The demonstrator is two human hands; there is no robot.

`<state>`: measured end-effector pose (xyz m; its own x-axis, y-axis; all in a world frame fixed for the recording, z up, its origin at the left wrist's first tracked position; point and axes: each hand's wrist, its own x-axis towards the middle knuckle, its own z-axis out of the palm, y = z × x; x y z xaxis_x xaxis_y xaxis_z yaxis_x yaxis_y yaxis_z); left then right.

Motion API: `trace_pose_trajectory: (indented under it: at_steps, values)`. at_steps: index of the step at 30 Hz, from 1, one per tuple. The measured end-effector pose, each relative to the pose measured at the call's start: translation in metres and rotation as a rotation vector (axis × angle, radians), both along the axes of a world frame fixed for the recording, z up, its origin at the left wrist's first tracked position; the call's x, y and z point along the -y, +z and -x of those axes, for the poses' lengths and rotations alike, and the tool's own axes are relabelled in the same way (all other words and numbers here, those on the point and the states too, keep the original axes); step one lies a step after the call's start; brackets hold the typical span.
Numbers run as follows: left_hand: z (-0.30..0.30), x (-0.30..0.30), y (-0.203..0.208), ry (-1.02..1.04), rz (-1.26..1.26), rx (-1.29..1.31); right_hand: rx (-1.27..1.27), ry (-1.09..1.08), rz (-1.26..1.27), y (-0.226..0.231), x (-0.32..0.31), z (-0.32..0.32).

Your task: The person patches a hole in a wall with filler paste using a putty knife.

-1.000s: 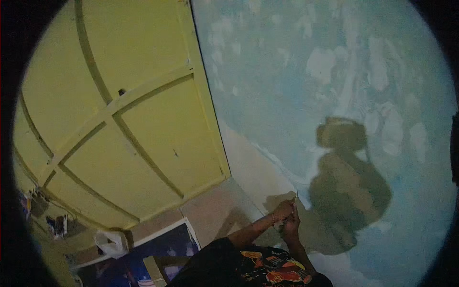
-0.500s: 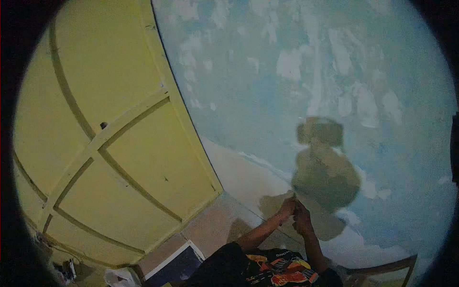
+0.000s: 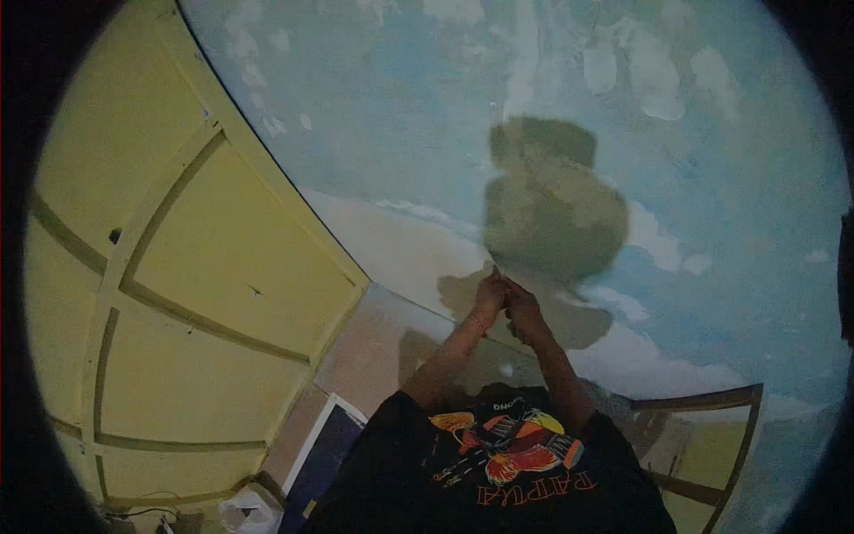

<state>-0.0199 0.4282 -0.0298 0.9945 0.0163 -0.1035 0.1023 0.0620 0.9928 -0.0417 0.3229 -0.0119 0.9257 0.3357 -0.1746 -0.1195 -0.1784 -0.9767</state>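
My left hand (image 3: 490, 298) and my right hand (image 3: 522, 307) are raised together in front of the wall, nearly touching. The fingers of both are curled closed. A small tip (image 3: 495, 266) shows above the left fingers; whether it is a finger or part of a held thing I cannot tell. Behind them stands the blue-green wall (image 3: 374, 133), marked with whitish patches and paler along its lower part. The shadow (image 3: 556, 214) of my head and arms falls on it, just above my hands. Both forearms come up from dark short sleeves.
To the left is a yellow panelled surface (image 3: 240, 240) with raised strips, meeting the wall at a corner. Low on the right stands a brown wooden frame (image 3: 747, 445). A dark blue panel with a white border (image 3: 325, 454) and a white crumpled thing (image 3: 249, 514) lie lower left.
The view has tilted and shifted, so the wall, panels and shadow sit farther left and higher. My hands stay together and closed in front of the wall; more of my shirt shows.
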Motion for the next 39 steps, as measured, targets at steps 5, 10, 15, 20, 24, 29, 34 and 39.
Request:
trace_pose_trajectory:
  at_steps: [5, 10, 15, 20, 24, 29, 34, 39]
  values:
    - [-0.009, -0.056, -0.098, -0.01, -0.26, 0.224, 0.146, 0.09, 0.136, 0.027, -0.038, 0.021]
    - [0.0, -0.014, -0.015, -0.042, -0.141, -0.14, 0.011, -0.072, 0.072, 0.032, -0.016, 0.017]
    - [0.004, -0.016, -0.023, -0.164, -0.516, 0.15, 0.372, -0.042, 0.144, -0.004, -0.006, 0.008]
    - [0.019, -0.002, 0.006, 0.048, -0.353, 0.525, 0.522, 0.049, 0.225, 0.002, 0.0, 0.011]
    - [0.009, -0.014, -0.014, -0.014, -0.193, 0.314, 0.356, 0.06, 0.279, 0.027, -0.008, 0.009]
    - [0.017, 0.005, 0.014, -0.001, 0.387, -0.145, 0.739, 0.123, 0.513, 0.023, 0.009, 0.007]
    - [0.022, 0.022, 0.018, 0.186, 0.307, -0.04, 0.122, 0.094, 0.177, 0.03, 0.017, 0.005]
    - [0.031, 0.038, 0.014, 0.169, -0.053, 0.042, 0.153, 0.056, 0.185, 0.039, 0.037, 0.02]
